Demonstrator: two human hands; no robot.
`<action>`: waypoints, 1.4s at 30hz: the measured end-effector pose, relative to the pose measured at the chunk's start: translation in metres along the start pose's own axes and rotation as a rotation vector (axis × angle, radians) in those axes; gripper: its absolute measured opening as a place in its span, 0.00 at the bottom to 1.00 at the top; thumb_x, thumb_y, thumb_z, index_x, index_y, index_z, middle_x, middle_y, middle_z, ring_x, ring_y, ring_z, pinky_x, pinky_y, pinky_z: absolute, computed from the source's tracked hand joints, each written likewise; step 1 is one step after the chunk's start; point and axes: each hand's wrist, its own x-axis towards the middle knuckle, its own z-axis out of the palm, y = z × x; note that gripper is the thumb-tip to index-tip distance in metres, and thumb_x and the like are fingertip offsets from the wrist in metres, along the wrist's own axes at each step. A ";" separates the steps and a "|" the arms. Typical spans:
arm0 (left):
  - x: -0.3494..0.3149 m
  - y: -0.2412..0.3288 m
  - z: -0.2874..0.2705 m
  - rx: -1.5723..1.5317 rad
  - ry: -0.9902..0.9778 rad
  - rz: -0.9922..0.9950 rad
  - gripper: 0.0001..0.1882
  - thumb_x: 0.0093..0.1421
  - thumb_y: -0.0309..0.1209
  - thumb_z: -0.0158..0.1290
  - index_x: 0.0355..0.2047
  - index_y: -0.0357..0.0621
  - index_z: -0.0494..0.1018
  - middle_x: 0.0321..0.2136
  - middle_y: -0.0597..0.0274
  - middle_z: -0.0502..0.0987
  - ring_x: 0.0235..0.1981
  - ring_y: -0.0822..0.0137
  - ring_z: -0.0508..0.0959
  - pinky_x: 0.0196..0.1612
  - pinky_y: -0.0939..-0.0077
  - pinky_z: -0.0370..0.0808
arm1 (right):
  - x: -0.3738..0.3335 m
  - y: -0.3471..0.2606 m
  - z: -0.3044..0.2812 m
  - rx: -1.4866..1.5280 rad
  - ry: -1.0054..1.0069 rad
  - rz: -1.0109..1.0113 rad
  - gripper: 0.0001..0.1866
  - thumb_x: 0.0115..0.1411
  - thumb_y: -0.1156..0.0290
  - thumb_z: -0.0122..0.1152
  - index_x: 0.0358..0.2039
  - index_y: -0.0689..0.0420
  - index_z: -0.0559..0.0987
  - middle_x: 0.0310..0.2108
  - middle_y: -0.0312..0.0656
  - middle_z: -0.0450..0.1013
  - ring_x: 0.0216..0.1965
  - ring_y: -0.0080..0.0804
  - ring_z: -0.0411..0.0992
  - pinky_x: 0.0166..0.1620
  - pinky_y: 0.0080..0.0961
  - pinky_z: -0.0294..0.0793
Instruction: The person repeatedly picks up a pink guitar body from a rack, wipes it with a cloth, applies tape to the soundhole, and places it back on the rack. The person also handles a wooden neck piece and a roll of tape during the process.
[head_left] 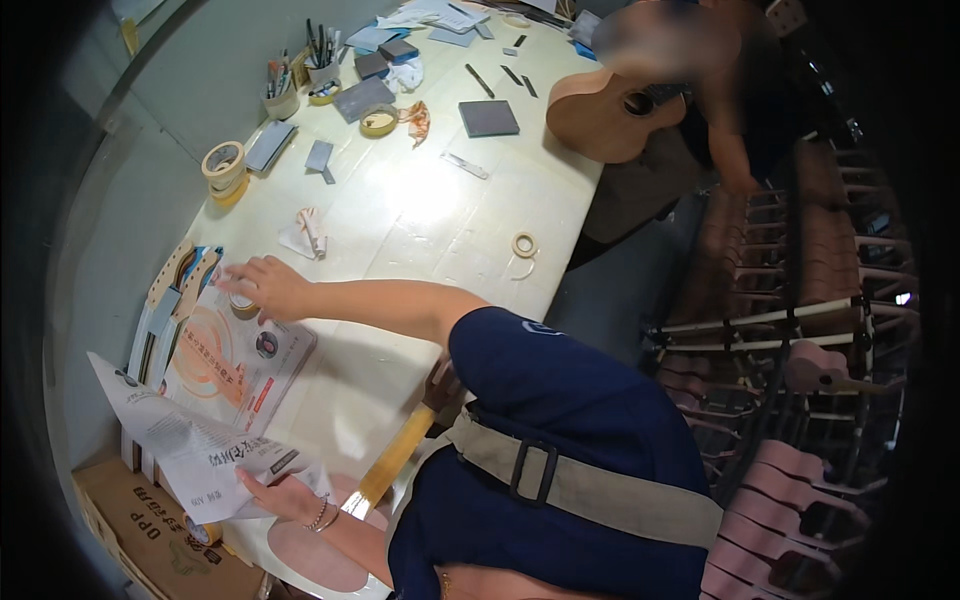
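One pale bench (400, 240) spans the view, its left edge beside the wall. By that edge, toward the bench's lower end, lies a pile of printed paper (230, 350), next to guitar necks (168, 272). A loose printed sheet (215, 455), raised and tilted, overlaps the pile's lower side in view; its long axis slants from the left hand (283, 497) up toward the bench's left edge, the free corner pointing that way. The left thumb lies flat on the sheet's inner end, pinching it, it seems, against fingers hidden beneath. On the pile's upper part sits a tape roll (243, 308) (round, so no long axis to speak of), directly below the right hand (265, 288), clearly the nearer one. Those fingers are spread and bent over it; whether they grip, I cannot tell.
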 end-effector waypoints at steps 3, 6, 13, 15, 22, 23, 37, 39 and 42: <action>-0.003 0.012 0.008 -0.376 -0.298 -0.323 0.24 0.60 0.36 0.47 0.51 0.30 0.61 0.49 0.54 0.67 0.49 0.60 0.68 0.52 0.69 0.66 | -0.019 -0.034 -0.054 0.057 0.103 -0.425 0.39 0.31 0.60 0.72 0.49 0.38 0.68 0.59 0.39 0.57 0.60 0.42 0.52 0.60 0.47 0.48; -0.015 -0.002 -0.015 -0.403 -0.675 -0.429 0.22 0.61 0.34 0.45 0.52 0.34 0.62 0.50 0.57 0.68 0.50 0.63 0.68 0.53 0.68 0.64 | -0.030 -0.066 -0.075 0.207 0.213 -0.548 0.28 0.38 0.59 0.70 0.42 0.39 0.72 0.59 0.33 0.58 0.63 0.42 0.48 0.63 0.49 0.39; -0.067 0.025 -0.050 -0.546 -0.841 -0.595 0.20 0.60 0.35 0.44 0.47 0.32 0.65 0.44 0.54 0.72 0.47 0.62 0.71 0.51 0.67 0.66 | -0.055 -0.115 -0.108 0.218 0.103 -0.576 0.29 0.49 0.68 0.63 0.53 0.37 0.67 0.58 0.31 0.60 0.62 0.38 0.50 0.62 0.55 0.37; -0.071 0.018 -0.065 -0.417 -0.820 -0.529 0.19 0.59 0.35 0.45 0.44 0.32 0.67 0.42 0.55 0.73 0.44 0.63 0.72 0.49 0.66 0.67 | -0.059 -0.137 -0.124 0.164 0.098 -0.679 0.23 0.47 0.71 0.62 0.46 0.42 0.73 0.51 0.33 0.66 0.59 0.36 0.57 0.61 0.53 0.44; -0.093 0.032 -0.071 0.086 -0.599 -0.280 0.27 0.58 0.28 0.48 0.55 0.29 0.55 0.51 0.53 0.65 0.51 0.64 0.66 0.54 0.72 0.60 | -0.070 -0.168 -0.134 0.165 0.362 -0.173 0.09 0.38 0.75 0.63 0.22 0.49 0.74 0.32 0.38 0.69 0.38 0.35 0.70 0.48 0.36 0.66; -0.101 0.032 -0.061 0.091 -0.573 -0.103 0.27 0.58 0.28 0.48 0.56 0.29 0.55 0.51 0.53 0.64 0.52 0.63 0.65 0.55 0.72 0.60 | -0.078 -0.176 -0.129 0.335 0.324 -0.018 0.08 0.43 0.77 0.61 0.25 0.50 0.73 0.32 0.37 0.69 0.39 0.33 0.70 0.44 0.29 0.69; -0.141 0.039 -0.049 0.256 -1.163 0.234 0.28 0.38 0.18 0.59 0.44 0.45 0.73 0.41 0.53 0.73 0.47 0.56 0.71 0.48 0.72 0.67 | -0.235 -0.158 -0.056 2.543 -1.379 1.179 0.12 0.56 0.70 0.54 0.37 0.65 0.74 0.26 0.44 0.74 0.24 0.31 0.74 0.30 0.29 0.77; -0.144 0.022 -0.071 0.194 -1.096 0.274 0.24 0.36 0.15 0.55 0.38 0.46 0.75 0.37 0.55 0.74 0.44 0.57 0.72 0.46 0.72 0.68 | -0.216 -0.169 -0.081 1.497 -1.188 0.673 0.11 0.53 0.72 0.57 0.35 0.65 0.74 0.25 0.43 0.74 0.22 0.30 0.72 0.27 0.27 0.74; -0.118 0.020 -0.112 0.089 -0.684 0.313 0.22 0.34 0.11 0.52 0.33 0.42 0.74 0.36 0.59 0.72 0.42 0.63 0.70 0.45 0.71 0.68 | -0.185 -0.198 -0.100 0.965 -0.753 0.617 0.07 0.51 0.77 0.58 0.32 0.62 0.76 0.28 0.42 0.73 0.26 0.32 0.70 0.29 0.23 0.71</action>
